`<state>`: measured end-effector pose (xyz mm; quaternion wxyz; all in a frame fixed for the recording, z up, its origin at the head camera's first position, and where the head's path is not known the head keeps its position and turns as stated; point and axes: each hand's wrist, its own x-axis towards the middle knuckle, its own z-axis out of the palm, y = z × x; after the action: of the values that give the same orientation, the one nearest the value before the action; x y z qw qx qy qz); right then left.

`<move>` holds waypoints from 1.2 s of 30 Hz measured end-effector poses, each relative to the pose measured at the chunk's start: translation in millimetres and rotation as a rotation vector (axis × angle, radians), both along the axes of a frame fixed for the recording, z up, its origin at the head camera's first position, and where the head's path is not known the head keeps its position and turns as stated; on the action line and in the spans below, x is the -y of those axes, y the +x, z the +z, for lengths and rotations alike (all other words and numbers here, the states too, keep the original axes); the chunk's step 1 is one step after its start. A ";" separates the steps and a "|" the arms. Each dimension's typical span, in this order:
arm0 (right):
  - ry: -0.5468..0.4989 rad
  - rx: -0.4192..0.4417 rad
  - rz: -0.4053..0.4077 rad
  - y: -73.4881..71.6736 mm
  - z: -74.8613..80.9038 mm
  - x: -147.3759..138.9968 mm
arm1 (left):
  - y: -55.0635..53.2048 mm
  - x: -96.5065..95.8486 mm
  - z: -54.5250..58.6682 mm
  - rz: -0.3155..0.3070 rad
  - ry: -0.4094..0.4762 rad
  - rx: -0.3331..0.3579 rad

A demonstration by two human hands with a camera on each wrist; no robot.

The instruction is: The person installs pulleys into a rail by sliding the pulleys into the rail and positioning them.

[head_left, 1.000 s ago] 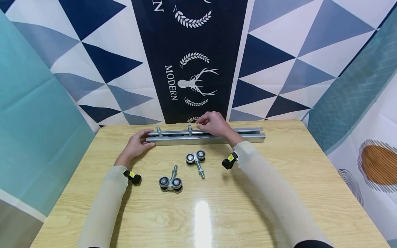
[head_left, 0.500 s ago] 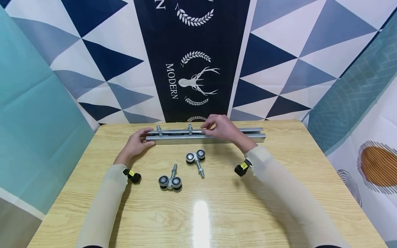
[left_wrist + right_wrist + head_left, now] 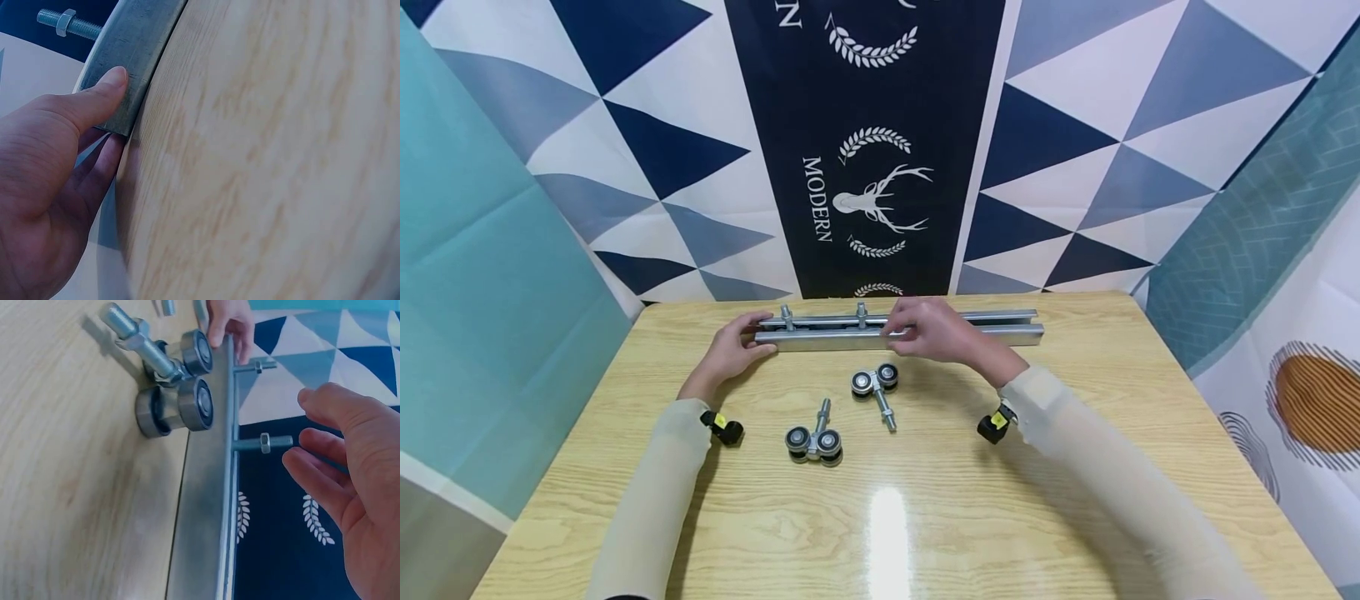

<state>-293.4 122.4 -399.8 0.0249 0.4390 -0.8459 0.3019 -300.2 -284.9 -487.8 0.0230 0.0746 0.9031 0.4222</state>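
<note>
While the left hand (image 3: 730, 346) grips the long silver metal channel (image 3: 827, 341) paralleling the counter's (image 3: 775, 525) far edge, the empty right hand (image 3: 931, 330) hovers near mid-length.

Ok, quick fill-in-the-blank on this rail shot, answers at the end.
1. In the head view, the left grip holds the ____-hand end of the metal rail.
2. Upright bolts visible in the rail number ____.
3. On the roller set nearest the head camera, the stem points ____ that camera.
4. The right grip holds ____.

Missing: left; two; away from; nothing.
</note>
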 end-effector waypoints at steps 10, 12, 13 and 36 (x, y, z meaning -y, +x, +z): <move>0.106 -0.009 0.103 17.4 -6.0 1.5 | 0.1 -1.3 0.7 -0.004 0.014 0.006; 0.133 -0.013 0.113 19.9 -8.8 1.9 | -0.5 -1.2 0.2 -0.005 0.015 0.007; 0.144 -0.017 0.115 21.3 -10.2 2.4 | -0.6 -1.3 0.1 -0.005 0.015 0.006; 0.217 -0.113 0.194 38.5 -30.8 6.7 | 0.5 -0.7 -0.2 -0.001 0.010 0.001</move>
<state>-254.9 115.8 -430.6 -0.0045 0.5349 -0.8245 0.1848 -299.7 -284.2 -488.1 0.0231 0.0749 0.9010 0.4267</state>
